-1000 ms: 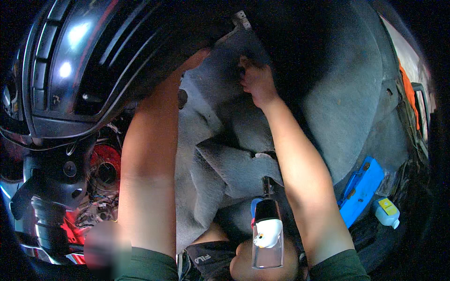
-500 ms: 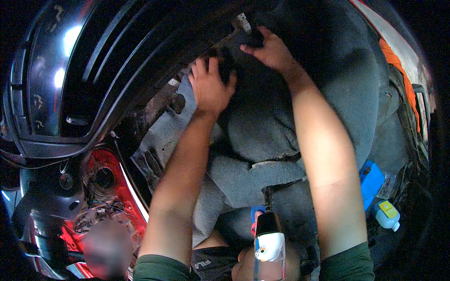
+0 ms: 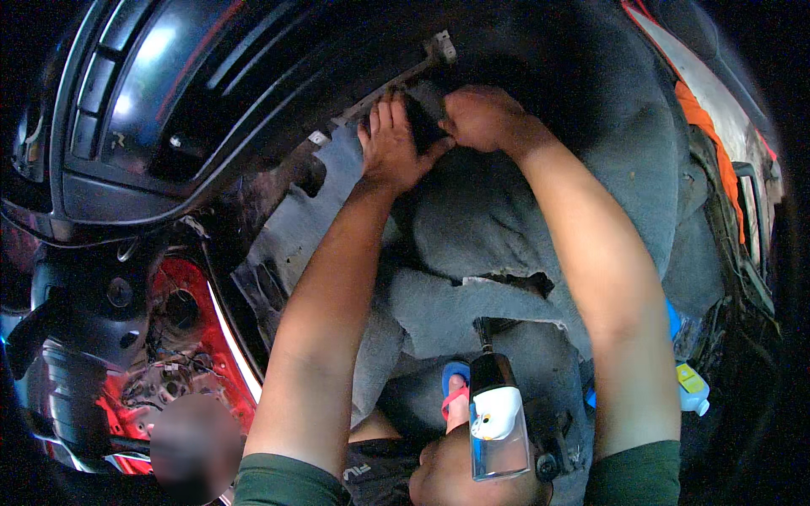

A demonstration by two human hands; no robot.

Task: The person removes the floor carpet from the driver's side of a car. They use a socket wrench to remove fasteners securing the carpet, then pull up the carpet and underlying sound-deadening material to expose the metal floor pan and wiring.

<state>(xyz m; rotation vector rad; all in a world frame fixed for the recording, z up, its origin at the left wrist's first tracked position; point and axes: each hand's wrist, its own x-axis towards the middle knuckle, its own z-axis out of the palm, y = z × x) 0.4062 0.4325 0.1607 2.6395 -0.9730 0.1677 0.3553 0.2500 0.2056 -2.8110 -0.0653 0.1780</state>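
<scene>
Grey carpet (image 3: 472, 219) with torn openings covers the floor of a car under both my hands. My left hand (image 3: 392, 148) lies spread on the carpet's far edge, fingers stretched toward the black dashboard (image 3: 253, 93) and thumb pointing right. Just to its right, my right hand (image 3: 483, 118) is closed, its curled fingers gripping what looks like a raised flap of the same carpet. The fingertips are partly hidden in shadow. Metal brackets (image 3: 445, 48) show along the dashboard's lower edge, beyond my hands.
A gear lever (image 3: 499, 413) with a clear and white knob rises near my knees. My foot wears a blue sandal (image 3: 456, 368). A white bottle (image 3: 692, 390) with a yellow label lies at right, near orange cloth (image 3: 713, 152). Left is an opened red door (image 3: 181, 337) with exposed wiring.
My right hand has drawn nearer and slightly left, its fingers going from apart to curled. The left hand has shifted a little right and stays flat. The view has shifted slightly.
</scene>
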